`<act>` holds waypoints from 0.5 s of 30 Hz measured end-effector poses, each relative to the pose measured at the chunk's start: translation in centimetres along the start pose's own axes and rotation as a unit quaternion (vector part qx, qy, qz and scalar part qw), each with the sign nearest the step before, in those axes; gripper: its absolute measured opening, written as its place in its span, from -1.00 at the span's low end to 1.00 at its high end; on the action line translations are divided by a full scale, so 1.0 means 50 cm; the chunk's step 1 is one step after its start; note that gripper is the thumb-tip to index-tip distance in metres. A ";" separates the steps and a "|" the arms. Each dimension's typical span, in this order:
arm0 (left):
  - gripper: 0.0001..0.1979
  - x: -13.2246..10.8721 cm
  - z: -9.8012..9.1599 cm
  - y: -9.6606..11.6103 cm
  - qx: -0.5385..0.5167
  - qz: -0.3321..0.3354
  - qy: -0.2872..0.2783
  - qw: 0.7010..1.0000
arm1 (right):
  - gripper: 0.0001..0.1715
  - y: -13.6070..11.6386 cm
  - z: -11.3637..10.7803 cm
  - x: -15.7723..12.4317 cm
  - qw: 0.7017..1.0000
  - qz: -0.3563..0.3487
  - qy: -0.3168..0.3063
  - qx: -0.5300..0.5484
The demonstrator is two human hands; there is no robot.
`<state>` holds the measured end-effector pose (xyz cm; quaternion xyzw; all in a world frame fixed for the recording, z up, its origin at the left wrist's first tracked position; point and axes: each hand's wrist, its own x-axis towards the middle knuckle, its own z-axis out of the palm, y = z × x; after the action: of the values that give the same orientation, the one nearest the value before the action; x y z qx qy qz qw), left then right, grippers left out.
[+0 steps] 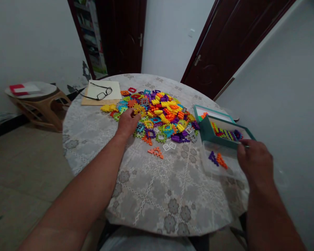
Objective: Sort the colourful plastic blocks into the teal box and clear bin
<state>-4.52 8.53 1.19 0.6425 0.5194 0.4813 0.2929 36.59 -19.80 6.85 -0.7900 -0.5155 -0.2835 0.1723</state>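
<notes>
A heap of colourful plastic building pieces lies in the middle of a round table with a lace cloth. My left hand reaches into the heap's left edge, its fingers curled on pieces I cannot make out singly. My right hand grips the near rim of a clear plastic tray at the table's right edge. The tray holds a purple and an orange piece. A green box with rows of pieces leans on the tray.
Black glasses lie on a pale book at the table's far left. A low wooden stool with a red-and-white object stands on the floor left. Two dark doors are behind the table. A white wall runs close on the right.
</notes>
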 end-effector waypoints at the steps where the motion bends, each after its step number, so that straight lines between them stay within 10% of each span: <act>1: -0.79 0.000 0.002 -0.004 -0.001 0.001 -0.002 1.000 | -0.64 -0.060 -0.002 -0.001 0.997 -0.035 -0.026 0.065; 8: -0.80 0.002 0.012 -0.031 -0.041 -0.007 0.008 0.999 | -0.71 -0.426 0.009 -0.058 0.884 -0.220 -0.289 0.295; 15: -0.83 0.006 0.017 -0.050 -0.101 -0.043 0.022 0.994 | -0.83 -0.532 0.041 -0.073 0.879 -0.174 -0.374 0.239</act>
<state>-4.72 9.62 -1.21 0.5760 0.5018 0.5325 0.3646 11.78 -10.39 2.41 -0.6698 -0.7227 0.1392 0.0979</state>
